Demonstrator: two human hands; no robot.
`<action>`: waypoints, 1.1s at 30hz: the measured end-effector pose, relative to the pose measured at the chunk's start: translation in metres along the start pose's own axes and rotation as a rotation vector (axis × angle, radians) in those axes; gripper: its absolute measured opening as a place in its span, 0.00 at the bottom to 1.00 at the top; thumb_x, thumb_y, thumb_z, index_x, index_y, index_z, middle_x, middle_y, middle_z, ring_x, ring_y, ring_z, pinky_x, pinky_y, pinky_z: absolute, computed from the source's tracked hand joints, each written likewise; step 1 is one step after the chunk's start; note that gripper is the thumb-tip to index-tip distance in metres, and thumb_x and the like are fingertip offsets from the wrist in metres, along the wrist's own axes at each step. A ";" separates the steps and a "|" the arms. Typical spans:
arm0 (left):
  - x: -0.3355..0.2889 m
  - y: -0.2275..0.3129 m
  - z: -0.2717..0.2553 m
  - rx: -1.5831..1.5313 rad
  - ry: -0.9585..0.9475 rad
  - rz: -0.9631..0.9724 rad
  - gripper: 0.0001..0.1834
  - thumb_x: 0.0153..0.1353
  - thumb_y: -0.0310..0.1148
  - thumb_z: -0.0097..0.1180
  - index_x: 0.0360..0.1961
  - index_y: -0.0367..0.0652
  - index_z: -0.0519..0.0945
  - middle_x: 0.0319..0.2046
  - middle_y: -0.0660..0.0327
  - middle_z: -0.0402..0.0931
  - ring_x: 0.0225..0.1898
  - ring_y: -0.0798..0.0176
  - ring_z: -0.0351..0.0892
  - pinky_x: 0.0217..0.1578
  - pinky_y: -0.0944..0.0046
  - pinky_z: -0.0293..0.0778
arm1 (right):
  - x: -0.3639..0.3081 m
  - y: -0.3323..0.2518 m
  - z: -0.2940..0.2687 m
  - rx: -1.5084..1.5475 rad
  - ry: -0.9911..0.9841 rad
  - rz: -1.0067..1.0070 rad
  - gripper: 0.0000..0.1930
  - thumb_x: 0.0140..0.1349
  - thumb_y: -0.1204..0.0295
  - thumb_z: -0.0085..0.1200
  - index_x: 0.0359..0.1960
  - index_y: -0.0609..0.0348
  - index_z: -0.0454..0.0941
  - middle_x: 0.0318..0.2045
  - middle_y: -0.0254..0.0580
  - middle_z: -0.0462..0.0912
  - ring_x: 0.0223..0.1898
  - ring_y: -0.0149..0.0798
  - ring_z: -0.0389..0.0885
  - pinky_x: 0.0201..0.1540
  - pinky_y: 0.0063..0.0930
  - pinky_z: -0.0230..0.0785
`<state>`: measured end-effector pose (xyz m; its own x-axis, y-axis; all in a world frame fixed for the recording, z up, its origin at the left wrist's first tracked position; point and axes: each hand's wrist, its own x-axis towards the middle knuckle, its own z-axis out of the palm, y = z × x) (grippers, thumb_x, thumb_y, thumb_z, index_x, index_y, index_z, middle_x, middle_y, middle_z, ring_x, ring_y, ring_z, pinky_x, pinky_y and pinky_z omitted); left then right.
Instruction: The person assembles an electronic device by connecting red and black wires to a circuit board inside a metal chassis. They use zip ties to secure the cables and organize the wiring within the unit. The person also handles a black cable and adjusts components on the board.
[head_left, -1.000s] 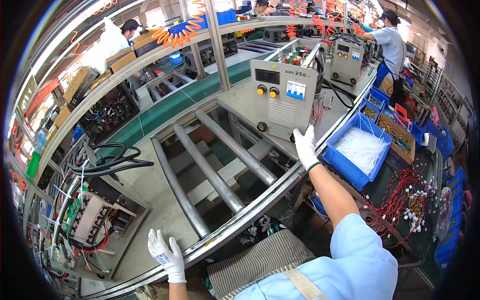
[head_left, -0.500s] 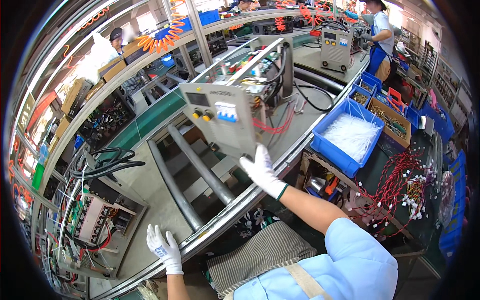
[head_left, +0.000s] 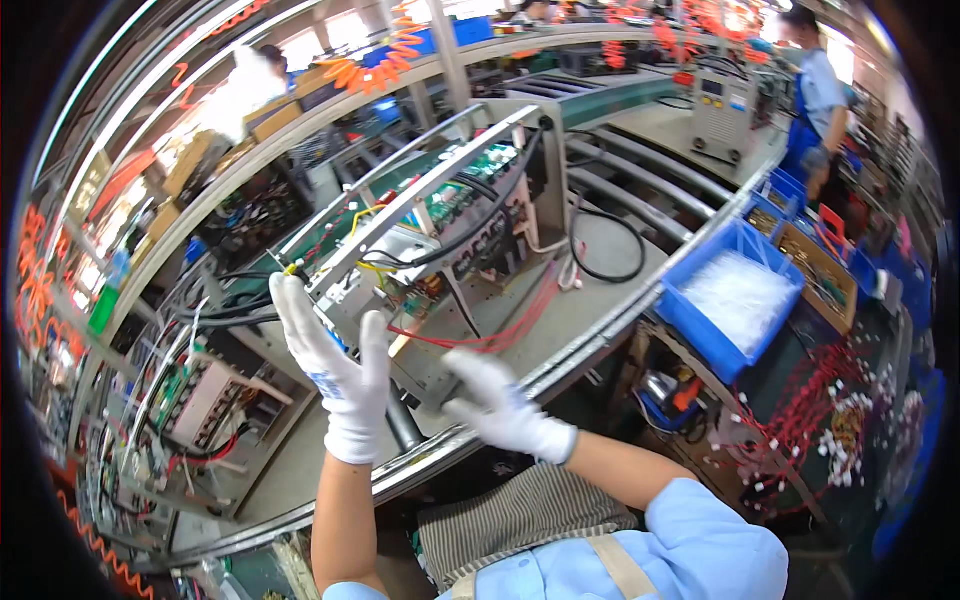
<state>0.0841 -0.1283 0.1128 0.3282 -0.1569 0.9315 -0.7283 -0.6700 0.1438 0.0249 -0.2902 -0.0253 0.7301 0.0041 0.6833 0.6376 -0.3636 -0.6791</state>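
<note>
An open welding machine stands on the line in front of me, its circuit boards, black cables and top rails exposed. Its front panel faces left, seen nearly edge-on. My left hand, in a white glove, is raised at that panel, fingers stretched and thumb apart. Whether it touches the panel I cannot tell. Lower and to the right, my right hand, also gloved, is blurred by motion beside the machine's near lower corner, fingers apart and holding nothing. Red wires hang from the machine onto the board beneath it.
At the left stands another opened machine with thick black cables. Metal rollers lie beyond the middle machine. To the right are a blue bin of white ties, a carton of small parts and red wire bundles. A co-worker stands far right.
The welding machine has moved left along the line and turned, hiding its front face. My left hand has risen to its panel; my right hand has left the panel and dropped lower.
</note>
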 end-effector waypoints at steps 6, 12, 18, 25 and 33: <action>-0.027 -0.128 -0.074 0.551 0.011 0.006 0.28 0.63 0.29 0.49 0.65 0.34 0.64 0.66 0.44 0.60 0.68 0.44 0.57 0.67 0.46 0.49 | 0.038 0.100 -0.119 -0.691 0.253 0.152 0.36 0.51 0.70 0.64 0.62 0.70 0.63 0.59 0.61 0.69 0.62 0.58 0.67 0.66 0.42 0.58; -0.017 -0.199 -0.114 0.979 -0.292 0.098 0.32 0.51 0.33 0.62 0.60 0.55 0.72 0.66 0.56 0.61 0.66 0.42 0.57 0.65 0.37 0.50 | 0.101 0.180 -0.181 -0.701 0.353 0.320 0.39 0.58 0.66 0.60 0.68 0.67 0.55 0.67 0.61 0.60 0.69 0.55 0.57 0.71 0.38 0.49; -0.038 -0.223 -0.141 0.990 -0.414 0.125 0.37 0.45 0.27 0.62 0.61 0.52 0.69 0.67 0.52 0.58 0.62 0.46 0.64 0.66 0.36 0.50 | 0.179 0.203 -0.185 -0.361 0.178 0.432 0.36 0.60 0.66 0.56 0.68 0.65 0.58 0.65 0.54 0.66 0.67 0.47 0.64 0.67 0.32 0.55; -0.027 -0.166 -0.135 1.043 -0.474 -0.040 0.35 0.52 0.27 0.55 0.64 0.43 0.65 0.67 0.45 0.58 0.67 0.40 0.57 0.66 0.38 0.49 | 0.208 0.213 -0.159 -0.396 0.151 0.560 0.17 0.60 0.73 0.52 0.52 0.62 0.78 0.43 0.45 0.85 0.46 0.40 0.82 0.52 0.31 0.69; -0.032 -0.047 -0.057 -0.405 -0.214 -0.560 0.47 0.54 0.31 0.61 0.69 0.27 0.47 0.63 0.38 0.57 0.65 0.47 0.58 0.66 0.53 0.52 | 0.174 0.194 -0.155 -0.631 0.146 0.444 0.18 0.54 0.77 0.50 0.48 0.61 0.80 0.39 0.54 0.84 0.42 0.48 0.84 0.44 0.36 0.73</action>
<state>0.0732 -0.0504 0.0951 0.7978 -0.0356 0.6019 -0.5686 -0.3766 0.7314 0.2371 -0.5048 0.0034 0.8162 -0.3724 0.4418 0.0015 -0.7632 -0.6461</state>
